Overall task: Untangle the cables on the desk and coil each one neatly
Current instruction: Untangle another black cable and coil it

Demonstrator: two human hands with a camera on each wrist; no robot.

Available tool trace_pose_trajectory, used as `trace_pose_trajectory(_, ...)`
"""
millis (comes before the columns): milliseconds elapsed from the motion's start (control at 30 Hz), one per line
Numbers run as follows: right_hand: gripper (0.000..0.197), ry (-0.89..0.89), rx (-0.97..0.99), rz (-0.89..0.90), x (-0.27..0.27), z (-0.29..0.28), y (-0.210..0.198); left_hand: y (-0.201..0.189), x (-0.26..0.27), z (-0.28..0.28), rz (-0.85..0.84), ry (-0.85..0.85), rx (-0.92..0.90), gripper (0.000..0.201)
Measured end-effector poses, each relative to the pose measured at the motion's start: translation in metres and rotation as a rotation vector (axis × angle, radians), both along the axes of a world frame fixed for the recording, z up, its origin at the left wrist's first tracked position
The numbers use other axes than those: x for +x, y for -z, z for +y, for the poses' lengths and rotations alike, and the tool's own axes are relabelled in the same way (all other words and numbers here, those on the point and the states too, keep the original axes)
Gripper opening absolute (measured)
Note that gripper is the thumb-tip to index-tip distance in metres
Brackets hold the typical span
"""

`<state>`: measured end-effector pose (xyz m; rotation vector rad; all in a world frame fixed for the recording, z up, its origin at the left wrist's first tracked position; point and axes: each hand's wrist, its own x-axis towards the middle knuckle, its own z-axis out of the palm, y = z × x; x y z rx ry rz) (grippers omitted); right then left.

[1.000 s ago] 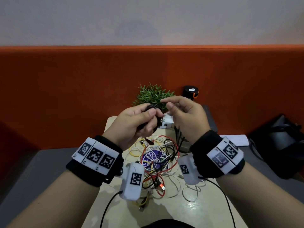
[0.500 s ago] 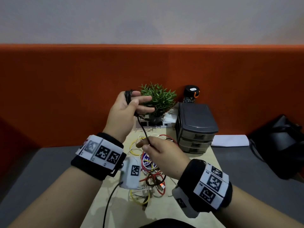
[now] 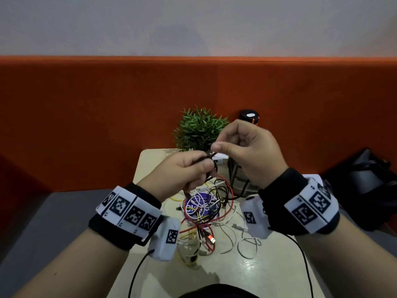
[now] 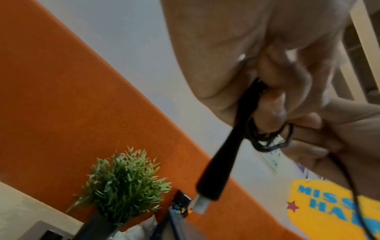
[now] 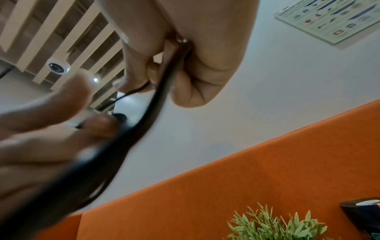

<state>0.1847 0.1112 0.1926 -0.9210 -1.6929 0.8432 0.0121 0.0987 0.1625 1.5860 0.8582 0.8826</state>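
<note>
I hold a thin black cable (image 3: 206,158) above the desk. My left hand (image 3: 199,166) grips its small coiled loops (image 4: 267,141), and the black USB plug (image 4: 218,167) sticks out past the fingers. My right hand (image 3: 217,145) is just right of the left and pinches a strand of the same cable (image 5: 160,84) between thumb and fingers. The strand runs down from there to a tangle of red, white, yellow and black cables (image 3: 204,214) on the desk (image 3: 268,272) below both hands.
At the back of the desk stand a small green plant (image 3: 199,130), a white power strip (image 3: 220,157) and a black cylinder (image 3: 250,116). A grey drawer unit (image 3: 238,179) shows partly behind my right hand. A black bag (image 3: 365,186) lies right. An orange partition (image 3: 86,115) stands behind.
Half a second ago my right hand was low over the tangle and my left was raised. Now the right hand has come up beside the left, and the left has dropped slightly.
</note>
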Motion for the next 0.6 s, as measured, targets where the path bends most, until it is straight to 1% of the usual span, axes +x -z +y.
trace_pose_trajectory(67, 0.013, 0.004, -0.008, 0.104, -0.002, 0.003, -0.002, -0.005, 0.001, -0.001, -0.101, 0.018, 0.001, 0.019)
trace_pose_trajectory(133, 0.010, 0.009, -0.070, 0.214, -0.005, 0.008, 0.003, -0.010, 0.001, 0.001, -0.270, 0.006, -0.042, 0.014)
trace_pose_trajectory(167, 0.012, 0.002, -0.107, 0.252, -0.007, 0.011, 0.009, -0.014, 0.001, 0.000, -0.355, 0.004, -0.051, 0.014)
trace_pose_trajectory(267, 0.030, -0.039, -0.241, 0.259, -0.019, 0.010, 0.034, -0.023, -0.001, 0.000, -0.583, -0.023, -0.071, 0.016)
trace_pose_trajectory(300, 0.033, -0.058, -0.323, 0.257, -0.023, 0.007, 0.042, -0.026, -0.002, 0.001, -0.633, -0.035, -0.075, 0.017)
trace_pose_trajectory(367, 0.032, -0.116, -0.483, 0.236, -0.031, -0.001, 0.056, -0.029, -0.002, 0.003, -0.668, -0.076, -0.079, 0.018)
trace_pose_trajectory(400, 0.027, -0.147, -0.500, 0.137, -0.034, -0.004, 0.062, -0.028, -0.002, 0.004, -0.664, -0.109, -0.086, 0.018)
trace_pose_trajectory(433, 0.023, -0.178, -0.474, -0.021, -0.036, -0.008, 0.066, -0.026, -0.002, 0.005, -0.651, -0.144, -0.089, 0.017)
trace_pose_trajectory(467, 0.023, -0.217, -0.441, -0.175, -0.037, -0.012, 0.069, -0.024, -0.003, 0.007, -0.617, -0.181, -0.078, 0.016)
trace_pose_trajectory(500, 0.027, -0.252, -0.413, -0.291, -0.037, -0.015, 0.070, -0.020, -0.003, 0.009, -0.546, -0.226, -0.045, 0.018)
trace_pose_trajectory(533, 0.031, -0.274, -0.394, -0.368, -0.037, -0.018, 0.070, -0.016, -0.004, 0.010, -0.416, -0.283, 0.017, 0.020)
trace_pose_trajectory(600, 0.031, -0.275, -0.330, -0.457, -0.036, -0.023, 0.064, -0.006, -0.007, 0.014, -0.039, -0.396, 0.211, 0.022)
